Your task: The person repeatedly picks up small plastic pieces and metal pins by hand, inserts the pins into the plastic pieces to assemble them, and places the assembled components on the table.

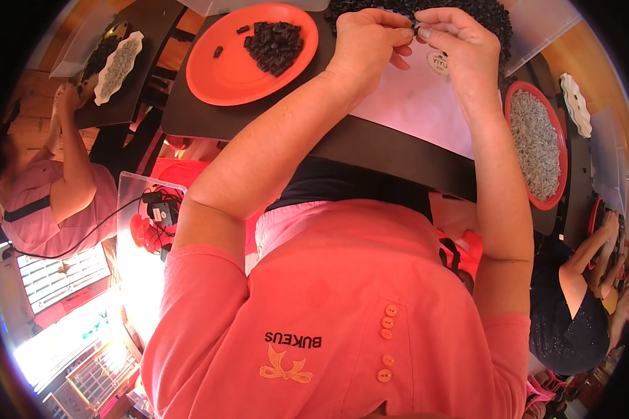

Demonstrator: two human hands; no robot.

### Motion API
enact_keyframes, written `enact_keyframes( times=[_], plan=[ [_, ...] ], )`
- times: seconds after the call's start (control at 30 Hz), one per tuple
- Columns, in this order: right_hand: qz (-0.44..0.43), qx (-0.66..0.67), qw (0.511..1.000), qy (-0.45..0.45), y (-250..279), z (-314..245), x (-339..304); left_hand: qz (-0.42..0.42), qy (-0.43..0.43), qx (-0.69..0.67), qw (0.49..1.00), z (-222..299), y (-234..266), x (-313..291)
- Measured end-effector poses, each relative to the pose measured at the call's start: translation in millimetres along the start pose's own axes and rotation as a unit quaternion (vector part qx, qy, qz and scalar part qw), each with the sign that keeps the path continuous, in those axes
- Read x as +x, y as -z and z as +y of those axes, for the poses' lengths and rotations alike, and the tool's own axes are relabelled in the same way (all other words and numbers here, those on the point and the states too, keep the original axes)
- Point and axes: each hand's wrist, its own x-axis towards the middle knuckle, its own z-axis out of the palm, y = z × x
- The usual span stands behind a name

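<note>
My left hand (369, 49) and my right hand (465, 52) meet at the far middle of the table, fingertips pinched together. Between them is a small black piece (416, 29), mostly hidden by the fingers, so its exact kind does not show. Beneath my hands lies a white sheet (398, 101) with a round printed mark. A large heap of small black parts (495, 19) is spread just beyond them. To the left, an orange-red plate (213, 80) carries a cluster of short black pieces (276, 47), two lying apart from the rest.
On the right, a red plate (511, 105) is heaped with small grey-silver parts (536, 143). Beyond it is a white wavy-edged dish (575, 105). Co-workers sit at the left (63, 188) and right (573, 314). A clear bin (136, 185) with cables stands beside me, left.
</note>
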Motion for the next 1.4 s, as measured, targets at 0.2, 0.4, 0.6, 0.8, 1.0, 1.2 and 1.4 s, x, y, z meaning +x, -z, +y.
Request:
enact_keyframes(
  times=[0.2, 0.4, 0.6, 0.8, 1.0, 1.2, 1.4],
  plan=[
    [-0.014, 0.062, 0.995, 0.079, -1.9, 21.5, 8.6, -0.006, 0.02, 0.023, 1.0, -2.0, 1.6, 2.9],
    [-0.015, 0.062, 0.998, 0.003, 0.1, 12.2, 1.8, -0.016, 0.054, 0.047, 0.997, 2.7, 4.1, 0.2],
    [-0.039, 0.111, 0.993, -0.03, 6.4, 9.9, 2.2, -0.035, 0.075, 0.064, 0.995, 2.2, 3.7, 0.0],
    [-0.061, 0.157, 0.985, -0.039, 11.6, 1.1, -0.4, -0.055, 0.081, -0.03, 0.995, -8.5, 5.8, 3.9],
    [-0.038, 0.093, 0.995, -0.007, 8.6, 11.9, 1.7, -0.043, 0.062, -0.04, 0.996, -13.7, 4.6, 5.7],
    [-0.033, 0.052, 0.998, 0.026, 4.4, 17.0, 1.4, -0.002, 0.058, -0.015, 0.998, -4.5, 2.2, 1.7],
    [-0.016, 0.036, 0.999, 0.03, 3.8, 20.2, 4.2, 0.012, 0.123, 0.062, 0.99, 8.5, -3.8, -5.2]
  ],
)
